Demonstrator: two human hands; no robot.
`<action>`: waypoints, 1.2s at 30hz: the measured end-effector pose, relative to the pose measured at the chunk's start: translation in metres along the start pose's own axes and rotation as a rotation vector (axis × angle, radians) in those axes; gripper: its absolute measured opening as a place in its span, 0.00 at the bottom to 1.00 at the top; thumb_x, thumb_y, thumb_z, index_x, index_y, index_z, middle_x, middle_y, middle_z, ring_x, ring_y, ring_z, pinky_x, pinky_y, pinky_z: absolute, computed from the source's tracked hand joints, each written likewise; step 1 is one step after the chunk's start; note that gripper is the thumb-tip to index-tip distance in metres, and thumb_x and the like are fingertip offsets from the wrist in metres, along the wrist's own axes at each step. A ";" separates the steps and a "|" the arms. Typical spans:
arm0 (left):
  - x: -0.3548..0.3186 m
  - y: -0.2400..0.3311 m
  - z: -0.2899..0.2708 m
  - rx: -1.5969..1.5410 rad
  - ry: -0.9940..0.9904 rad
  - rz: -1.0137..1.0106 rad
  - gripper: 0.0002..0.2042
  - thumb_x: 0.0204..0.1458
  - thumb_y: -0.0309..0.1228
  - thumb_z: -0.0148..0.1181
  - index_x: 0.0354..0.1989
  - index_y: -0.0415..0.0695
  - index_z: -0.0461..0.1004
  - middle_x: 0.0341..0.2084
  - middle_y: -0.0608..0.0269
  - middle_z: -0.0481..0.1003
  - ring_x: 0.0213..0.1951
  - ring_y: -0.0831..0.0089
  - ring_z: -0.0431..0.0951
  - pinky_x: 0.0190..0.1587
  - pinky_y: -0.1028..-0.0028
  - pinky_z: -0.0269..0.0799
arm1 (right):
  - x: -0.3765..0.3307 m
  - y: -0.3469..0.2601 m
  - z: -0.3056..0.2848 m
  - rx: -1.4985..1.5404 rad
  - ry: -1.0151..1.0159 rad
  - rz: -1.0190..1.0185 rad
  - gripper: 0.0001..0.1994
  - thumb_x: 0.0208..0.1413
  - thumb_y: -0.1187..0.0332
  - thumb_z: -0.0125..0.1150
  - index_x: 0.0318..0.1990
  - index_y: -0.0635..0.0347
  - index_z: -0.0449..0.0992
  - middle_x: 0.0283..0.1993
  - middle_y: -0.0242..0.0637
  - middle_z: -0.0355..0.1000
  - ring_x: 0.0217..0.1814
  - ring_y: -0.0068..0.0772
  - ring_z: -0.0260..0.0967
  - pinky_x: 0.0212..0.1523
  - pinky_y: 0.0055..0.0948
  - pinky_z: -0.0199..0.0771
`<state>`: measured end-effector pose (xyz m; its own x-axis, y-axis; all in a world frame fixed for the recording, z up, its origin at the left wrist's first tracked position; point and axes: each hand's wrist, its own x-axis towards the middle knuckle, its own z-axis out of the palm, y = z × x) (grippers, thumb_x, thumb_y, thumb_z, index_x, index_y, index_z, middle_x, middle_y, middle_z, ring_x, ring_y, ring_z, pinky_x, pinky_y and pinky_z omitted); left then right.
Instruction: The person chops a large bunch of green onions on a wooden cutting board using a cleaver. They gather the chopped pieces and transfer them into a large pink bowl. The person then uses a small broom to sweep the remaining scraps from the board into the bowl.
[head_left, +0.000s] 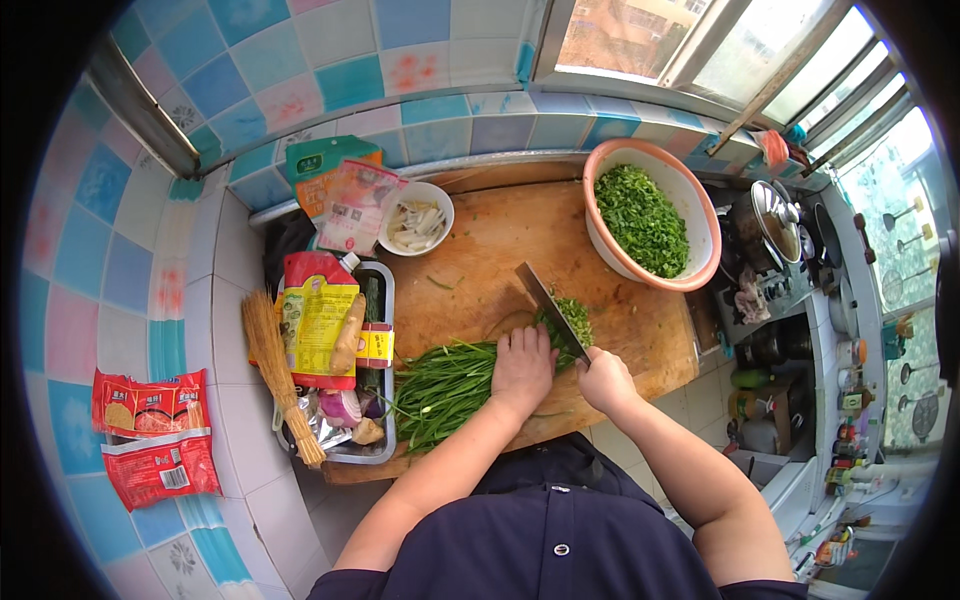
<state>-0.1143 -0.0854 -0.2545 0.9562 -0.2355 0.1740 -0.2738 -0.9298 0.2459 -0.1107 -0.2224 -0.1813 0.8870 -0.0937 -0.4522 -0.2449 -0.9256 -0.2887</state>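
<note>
My left hand (522, 364) presses down on a bundle of long green chives (445, 385) lying across a wooden cutting board (480, 250). My right hand (604, 379) grips the handle of a cleaver (550, 306), whose blade stands just right of my left fingers. A small heap of chopped greens (573, 318) lies beside the blade. A large pink basin (700, 215) at the back right of the board holds more chopped greens (641, 220).
A small white bowl (416, 224) of pale slices stands at the board's back left. A metal tray (384, 300) on the left holds packets, ginger and a red onion. A bundle of sticks (280, 375) and red packets (150, 435) lie on the tiled counter. Pots crowd the right.
</note>
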 end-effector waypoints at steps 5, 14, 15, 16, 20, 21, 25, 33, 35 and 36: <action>0.000 0.000 -0.031 -0.020 -0.058 -0.016 0.36 0.51 0.53 0.56 0.60 0.36 0.61 0.50 0.49 0.67 0.56 0.58 0.63 0.60 0.52 0.53 | 0.019 0.018 -0.010 0.252 -0.115 0.001 0.14 0.54 0.61 0.56 0.36 0.65 0.76 0.31 0.55 0.75 0.36 0.53 0.74 0.40 0.44 0.73; -0.010 -0.006 -0.017 0.142 -0.155 -0.030 0.43 0.48 0.52 0.59 0.65 0.34 0.52 0.55 0.53 0.64 0.56 0.63 0.62 0.56 0.57 0.56 | -0.030 0.020 -0.056 0.312 -0.070 -0.032 0.14 0.55 0.62 0.56 0.36 0.67 0.75 0.25 0.50 0.73 0.30 0.51 0.73 0.35 0.40 0.71; -0.009 -0.006 -0.015 0.150 -0.145 -0.032 0.42 0.48 0.51 0.59 0.65 0.34 0.53 0.54 0.54 0.65 0.56 0.64 0.62 0.55 0.58 0.56 | -0.038 0.017 -0.059 0.293 -0.085 -0.006 0.14 0.55 0.62 0.55 0.35 0.68 0.75 0.27 0.52 0.74 0.36 0.52 0.73 0.39 0.41 0.71; -0.009 -0.005 -0.012 0.145 -0.135 -0.032 0.42 0.48 0.51 0.59 0.65 0.34 0.54 0.54 0.55 0.65 0.55 0.64 0.62 0.55 0.58 0.56 | -0.041 0.020 -0.055 0.265 -0.083 -0.019 0.14 0.55 0.62 0.55 0.35 0.68 0.75 0.28 0.53 0.74 0.36 0.53 0.73 0.39 0.42 0.71; -0.008 -0.006 -0.008 0.129 -0.126 -0.029 0.40 0.47 0.49 0.60 0.63 0.35 0.56 0.52 0.56 0.66 0.54 0.65 0.63 0.55 0.58 0.56 | -0.041 0.024 -0.044 0.178 -0.094 -0.025 0.14 0.56 0.62 0.54 0.36 0.67 0.74 0.27 0.50 0.73 0.32 0.48 0.72 0.36 0.41 0.71; -0.007 -0.005 -0.009 0.121 -0.133 -0.024 0.39 0.47 0.49 0.60 0.63 0.35 0.56 0.52 0.56 0.66 0.54 0.65 0.63 0.55 0.58 0.56 | -0.035 0.030 -0.036 0.177 -0.100 -0.017 0.13 0.57 0.63 0.54 0.37 0.67 0.74 0.24 0.46 0.71 0.25 0.42 0.70 0.31 0.39 0.71; -0.007 -0.003 -0.012 0.149 -0.172 -0.018 0.38 0.46 0.48 0.61 0.62 0.36 0.58 0.52 0.56 0.66 0.55 0.65 0.63 0.56 0.58 0.57 | -0.024 0.026 -0.023 0.316 -0.193 0.100 0.14 0.57 0.61 0.53 0.37 0.67 0.74 0.28 0.51 0.73 0.33 0.49 0.71 0.38 0.43 0.71; -0.006 -0.006 -0.017 0.101 -0.181 0.009 0.37 0.46 0.46 0.62 0.62 0.37 0.58 0.52 0.55 0.66 0.55 0.63 0.63 0.57 0.57 0.56 | 0.008 0.012 0.005 0.201 0.016 -0.018 0.14 0.56 0.62 0.55 0.37 0.66 0.75 0.34 0.56 0.75 0.42 0.57 0.73 0.44 0.46 0.71; -0.010 -0.005 -0.017 0.082 -0.155 0.024 0.37 0.46 0.46 0.63 0.61 0.37 0.58 0.53 0.54 0.66 0.55 0.63 0.63 0.57 0.58 0.56 | 0.012 0.019 -0.001 0.257 -0.067 0.040 0.14 0.55 0.61 0.55 0.37 0.65 0.75 0.32 0.54 0.75 0.39 0.55 0.73 0.42 0.44 0.72; -0.010 -0.007 -0.017 0.079 -0.139 0.032 0.37 0.45 0.45 0.63 0.61 0.36 0.58 0.53 0.54 0.66 0.56 0.62 0.63 0.57 0.59 0.56 | 0.014 0.016 -0.006 0.288 -0.106 0.064 0.14 0.55 0.61 0.56 0.37 0.65 0.75 0.31 0.53 0.75 0.38 0.54 0.74 0.41 0.44 0.72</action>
<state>-0.1239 -0.0713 -0.2415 0.9537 -0.2972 0.0456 -0.3006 -0.9392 0.1657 -0.1002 -0.2410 -0.1871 0.8240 -0.0951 -0.5585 -0.4132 -0.7754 -0.4775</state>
